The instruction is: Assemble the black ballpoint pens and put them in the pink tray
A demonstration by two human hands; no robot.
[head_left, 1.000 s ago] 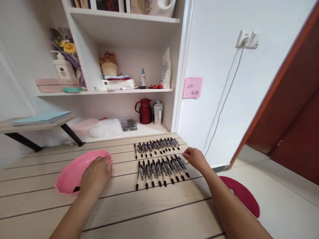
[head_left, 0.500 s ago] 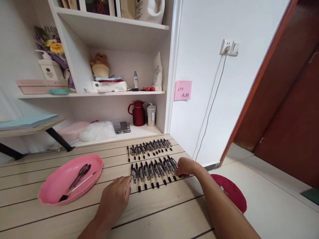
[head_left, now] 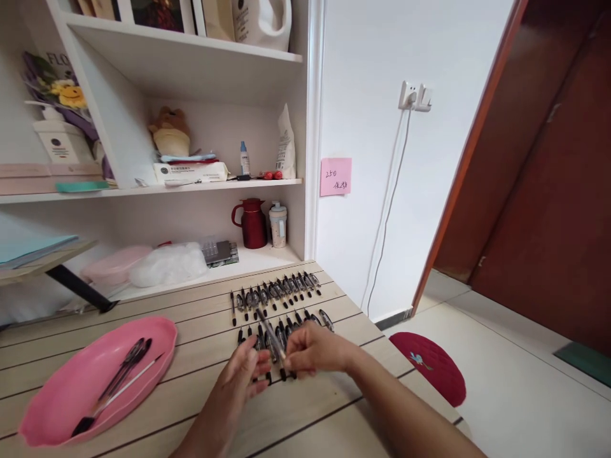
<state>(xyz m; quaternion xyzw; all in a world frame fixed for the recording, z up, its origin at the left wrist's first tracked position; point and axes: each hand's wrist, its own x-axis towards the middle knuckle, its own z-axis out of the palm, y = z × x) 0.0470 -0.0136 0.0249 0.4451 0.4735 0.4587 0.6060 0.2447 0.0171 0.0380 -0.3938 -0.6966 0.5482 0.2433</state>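
Right hand [head_left: 317, 348]: got one pen [head_left: 272, 332] pinched, slanting over front row of pens [head_left: 326, 320], far end pointing up toward back row [head_left: 274, 292]. Left hand [head_left: 238, 372]: loose, fingers spread, nothing in it that I can see, right by left end of front row; can't tell if it's touching any. Pink dish [head_left: 57, 397] sits off to my left on striped tabletop [head_left: 305, 401], slim dark items [head_left: 119, 376] plus white stick [head_left: 130, 381] lying inside.

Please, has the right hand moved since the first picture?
Yes: judged against the table, the right hand has moved left, away from the table's right edge, and now partly covers the front pens.
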